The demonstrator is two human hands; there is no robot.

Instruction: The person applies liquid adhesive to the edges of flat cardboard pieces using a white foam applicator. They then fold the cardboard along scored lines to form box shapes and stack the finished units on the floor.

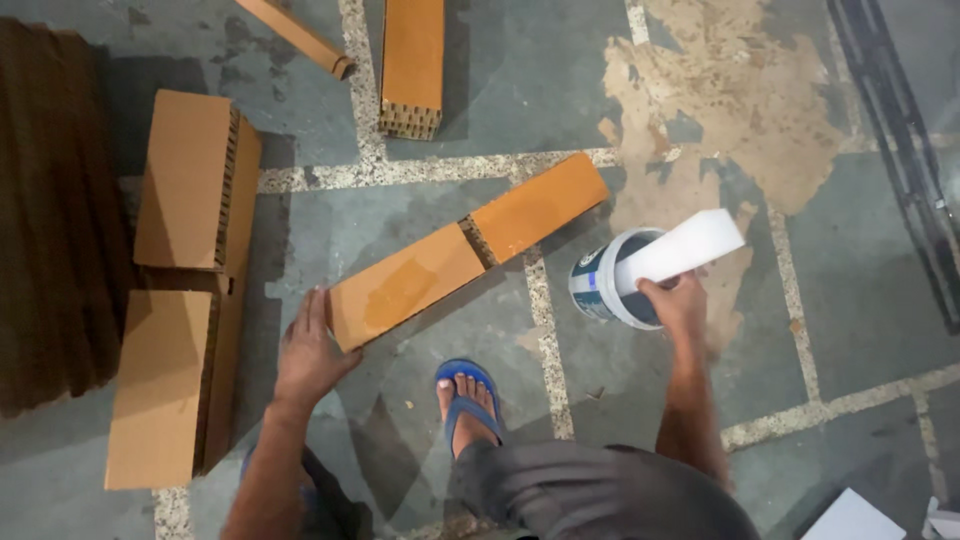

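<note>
My left hand rests with fingers spread on the near end of a long orange cardboard honeycomb strip lying diagonally on the floor. The strip shows a cut or seam near its middle. My right hand grips a white flat rectangular piece, holding it tilted over a small white bucket that stands on the floor. My foot in a blue sandal is planted between the two hands.
Two stacked orange honeycomb blocks lie at the left beside a dark brown corrugated stack. More orange pieces lie at the top. The tiled floor has a worn patch. A white sheet sits at the bottom right.
</note>
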